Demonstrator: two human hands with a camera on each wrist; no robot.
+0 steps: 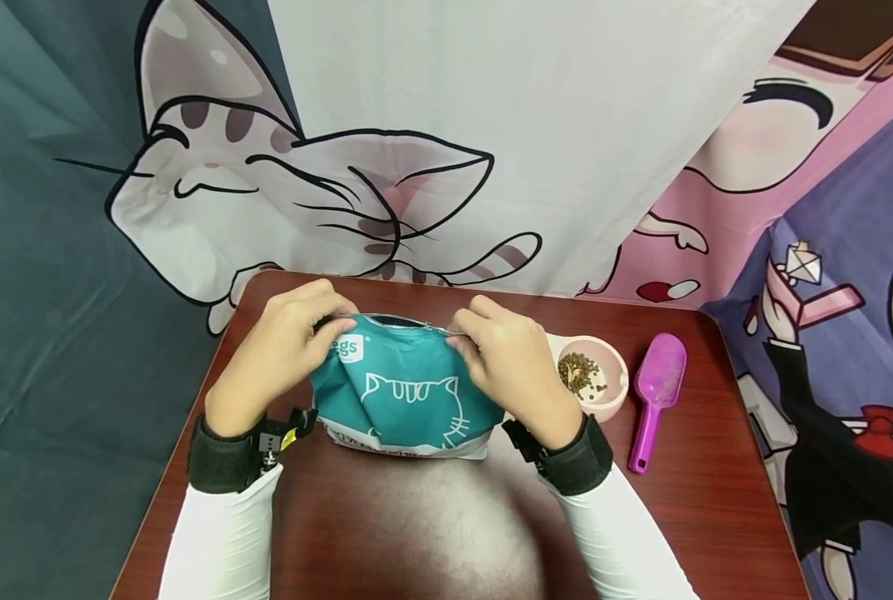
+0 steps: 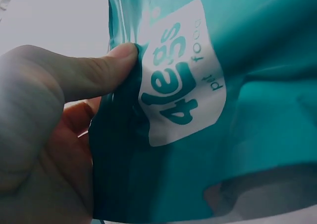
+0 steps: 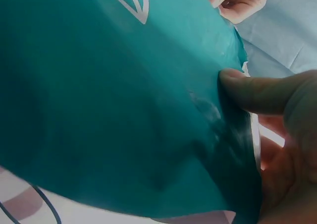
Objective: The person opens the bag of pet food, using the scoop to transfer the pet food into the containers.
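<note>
A teal pet food bag (image 1: 408, 392) with a white cat outline stands upright between both hands, its top edge parted in a narrow dark gap. My left hand (image 1: 288, 333) pinches the upper left corner, thumb in front beside the white label (image 2: 181, 75). At the upper right, my right hand (image 1: 509, 358) pinches the rim between thumb and fingers. In the right wrist view the thumb (image 3: 252, 90) presses on the bag's front, with the fingers behind it. The bag's inside is hidden apart from the dark slit.
Right of the bag, a pale pink bowl (image 1: 611, 379) holds brown kibble (image 1: 577, 371), partly behind the right wrist. A purple scoop (image 1: 656, 392) lies farther right on the brown table (image 1: 716, 500). Cat-printed cloth (image 1: 566, 125) hangs behind the table's back edge.
</note>
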